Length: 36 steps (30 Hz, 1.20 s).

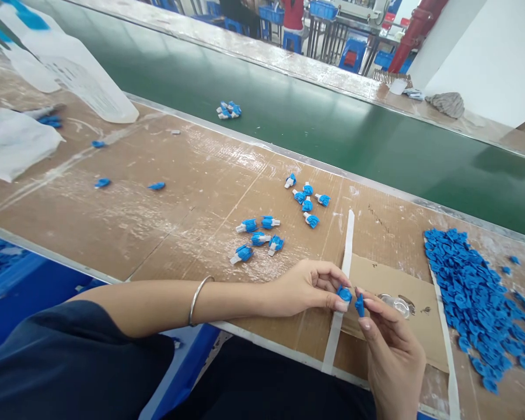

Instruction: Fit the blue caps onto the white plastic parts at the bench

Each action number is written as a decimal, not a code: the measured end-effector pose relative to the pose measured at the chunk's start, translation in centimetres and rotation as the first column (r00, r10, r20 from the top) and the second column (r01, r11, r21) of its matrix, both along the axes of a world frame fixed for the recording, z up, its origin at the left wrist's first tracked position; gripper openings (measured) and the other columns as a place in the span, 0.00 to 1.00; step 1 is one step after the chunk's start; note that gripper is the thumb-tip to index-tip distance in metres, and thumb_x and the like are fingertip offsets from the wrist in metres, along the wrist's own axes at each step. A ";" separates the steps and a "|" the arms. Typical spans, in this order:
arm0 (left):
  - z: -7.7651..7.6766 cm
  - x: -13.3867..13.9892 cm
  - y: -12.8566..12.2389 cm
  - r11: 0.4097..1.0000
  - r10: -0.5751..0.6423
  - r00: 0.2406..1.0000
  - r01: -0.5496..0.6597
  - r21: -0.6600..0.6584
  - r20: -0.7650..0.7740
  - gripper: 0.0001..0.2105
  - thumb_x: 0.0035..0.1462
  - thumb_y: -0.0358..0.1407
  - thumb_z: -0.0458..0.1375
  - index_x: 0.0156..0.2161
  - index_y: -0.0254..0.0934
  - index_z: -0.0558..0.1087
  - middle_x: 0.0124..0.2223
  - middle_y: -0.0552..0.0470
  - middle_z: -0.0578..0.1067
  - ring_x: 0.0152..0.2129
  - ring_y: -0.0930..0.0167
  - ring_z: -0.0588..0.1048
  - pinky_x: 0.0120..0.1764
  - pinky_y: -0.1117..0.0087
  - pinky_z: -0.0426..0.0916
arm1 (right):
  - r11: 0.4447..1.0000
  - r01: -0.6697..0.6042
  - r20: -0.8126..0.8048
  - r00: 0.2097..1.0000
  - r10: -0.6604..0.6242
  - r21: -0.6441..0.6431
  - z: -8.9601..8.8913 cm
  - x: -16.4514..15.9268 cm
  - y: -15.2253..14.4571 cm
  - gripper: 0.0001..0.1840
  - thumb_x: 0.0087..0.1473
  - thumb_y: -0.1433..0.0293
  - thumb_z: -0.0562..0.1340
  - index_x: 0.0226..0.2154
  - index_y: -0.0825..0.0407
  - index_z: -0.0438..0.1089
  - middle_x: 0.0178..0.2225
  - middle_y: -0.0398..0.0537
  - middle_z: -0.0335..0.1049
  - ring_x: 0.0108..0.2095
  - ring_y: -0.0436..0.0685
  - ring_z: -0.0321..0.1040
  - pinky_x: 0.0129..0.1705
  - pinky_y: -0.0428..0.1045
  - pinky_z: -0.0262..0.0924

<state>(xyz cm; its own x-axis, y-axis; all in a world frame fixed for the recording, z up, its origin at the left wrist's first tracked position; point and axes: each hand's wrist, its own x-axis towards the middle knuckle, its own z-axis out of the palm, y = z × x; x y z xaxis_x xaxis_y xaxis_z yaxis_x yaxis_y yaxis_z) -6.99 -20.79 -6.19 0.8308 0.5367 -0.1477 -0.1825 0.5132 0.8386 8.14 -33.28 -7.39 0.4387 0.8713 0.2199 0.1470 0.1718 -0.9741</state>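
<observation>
My left hand (308, 289) pinches a small blue-and-white assembled piece (344, 294) between thumb and fingers, over the white tape strip. Close beside it, my right hand (394, 341) grips a small blue plastic piece (359, 304) between thumb and forefinger; the two pieces are a short gap apart. Behind the right hand, a clear round dish (396, 304) sits on a cardboard sheet (376, 277). To the right lies a large heap of loose blue pieces (468, 291). Beyond my left hand, several blue-and-white pieces (260, 238) lie in groups on the cardboard-covered table.
A green conveyor belt (289, 116) runs along the table's far side, carrying a small cluster of blue-and-white pieces (228, 110). At upper left are a white plastic bottle (79, 70) and a white cloth (17, 140). A blue bin (35, 280) stands below the near edge. People sit in the background.
</observation>
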 end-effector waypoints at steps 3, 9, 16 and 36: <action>-0.1 0.0 -0.1 1.000 -0.007 1.000 0.007 -0.002 -0.001 0.20 0.44 0.40 0.75 0.38 0.32 0.74 0.33 0.51 0.78 0.29 0.75 0.74 0.36 0.73 0.69 | 1.000 0.025 0.156 0.987 -0.027 0.013 0.1 0.0 -0.2 0.08 0.58 0.70 0.67 0.42 0.50 0.75 0.46 0.51 0.74 0.45 0.61 0.74 0.42 0.50 0.74; -0.5 0.2 -0.1 1.000 0.014 1.000 -0.014 -0.001 -0.019 0.22 0.42 0.44 0.75 0.36 0.32 0.73 0.31 0.52 0.77 0.28 0.74 0.75 0.35 0.72 0.68 | 0.979 0.110 0.864 0.460 -0.203 0.172 2.8 5.0 -1.5 0.17 0.63 0.75 0.63 0.53 0.47 0.70 0.46 0.47 0.73 0.45 0.60 0.71 0.49 0.54 0.64; -0.8 0.3 -0.2 1.000 -0.021 0.999 0.021 0.009 -0.044 0.22 0.42 0.43 0.75 0.36 0.32 0.73 0.31 0.52 0.78 0.27 0.74 0.75 0.35 0.72 0.68 | 0.994 -0.109 0.972 0.235 0.008 0.018 4.0 9.8 -1.3 0.15 0.67 0.71 0.59 0.55 0.52 0.66 0.46 0.50 0.72 0.46 0.60 0.68 0.50 0.54 0.59; -0.7 0.1 -1.0 0.991 -0.055 0.998 0.057 -0.118 0.018 0.24 0.40 0.43 0.76 0.39 0.33 0.73 0.31 0.52 0.77 0.29 0.73 0.76 0.36 0.72 0.70 | 0.987 0.159 0.136 0.978 -0.159 0.013 0.5 -0.1 -1.9 0.14 0.56 0.69 0.70 0.45 0.49 0.74 0.45 0.49 0.75 0.45 0.59 0.74 0.47 0.49 0.73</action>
